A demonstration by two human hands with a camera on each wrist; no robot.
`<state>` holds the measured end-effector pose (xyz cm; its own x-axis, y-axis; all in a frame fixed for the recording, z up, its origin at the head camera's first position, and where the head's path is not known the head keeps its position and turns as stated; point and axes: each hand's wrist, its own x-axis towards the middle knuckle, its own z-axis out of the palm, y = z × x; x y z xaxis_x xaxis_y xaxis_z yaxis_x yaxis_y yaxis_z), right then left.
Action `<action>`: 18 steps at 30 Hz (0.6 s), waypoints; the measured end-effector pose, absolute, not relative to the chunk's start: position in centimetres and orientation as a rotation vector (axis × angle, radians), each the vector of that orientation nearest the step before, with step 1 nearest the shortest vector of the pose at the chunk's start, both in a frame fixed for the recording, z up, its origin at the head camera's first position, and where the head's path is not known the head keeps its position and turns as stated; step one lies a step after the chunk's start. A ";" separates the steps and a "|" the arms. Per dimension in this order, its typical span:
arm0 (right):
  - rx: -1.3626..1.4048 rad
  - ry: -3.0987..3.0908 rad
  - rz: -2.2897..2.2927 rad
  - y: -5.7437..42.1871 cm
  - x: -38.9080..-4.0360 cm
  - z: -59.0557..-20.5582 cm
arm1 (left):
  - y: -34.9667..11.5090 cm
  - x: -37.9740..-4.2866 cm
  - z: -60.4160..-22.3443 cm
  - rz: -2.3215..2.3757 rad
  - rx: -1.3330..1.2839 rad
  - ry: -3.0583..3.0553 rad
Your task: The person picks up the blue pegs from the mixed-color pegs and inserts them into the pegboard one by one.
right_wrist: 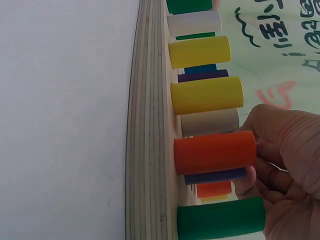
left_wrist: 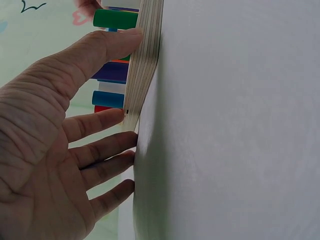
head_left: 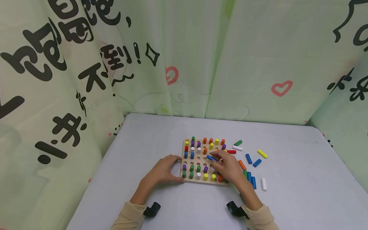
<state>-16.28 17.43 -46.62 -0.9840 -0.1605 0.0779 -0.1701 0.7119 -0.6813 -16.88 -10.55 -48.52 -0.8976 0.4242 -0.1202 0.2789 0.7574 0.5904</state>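
Note:
A wooden pegboard [head_left: 201, 182] with rows of holes and upright coloured pegs lies flat on the table. My left hand [head_left: 164, 169] rests at its left side, fingers spread fairly straight; in the left wrist view the thumb [left_wrist: 112, 45] touches the near edge and the index finger [left_wrist: 100, 122] reaches the left side. Over the right half of the board, my right hand [head_left: 227, 166] pinches a blue peg [head_left: 211, 157] between thumb and fingers, the peg tilted. In the right wrist view an orange peg [right_wrist: 215, 152] and other front-row pegs partly hide that hand's fingertips.
Loose pegs lie right of the board, among them a yellow peg [head_left: 262, 154], a white peg [head_left: 263, 184], a red peg [head_left: 231, 152] and several blue ones. A printed curtain [head_left: 244, 64] hangs behind the white table [head_left: 302, 172].

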 end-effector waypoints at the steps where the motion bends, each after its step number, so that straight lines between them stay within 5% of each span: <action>1: 0.280 -2.896 1.161 17.3 -16.3 -46.7 | -10.6 -16.9 -48.5 0.855 0.553 2.709; 18: 0.403 -2.885 1.154 15.6 -17.0 -47.1 | -10.6 -16.8 -48.6 0.853 0.550 2.706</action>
<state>-16.98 15.57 -47.08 -0.9669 -0.2336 0.1023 -0.2397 0.6956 -0.6773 -16.82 -10.61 -48.57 -0.8973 0.4241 -0.1222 0.2772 0.7572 0.5915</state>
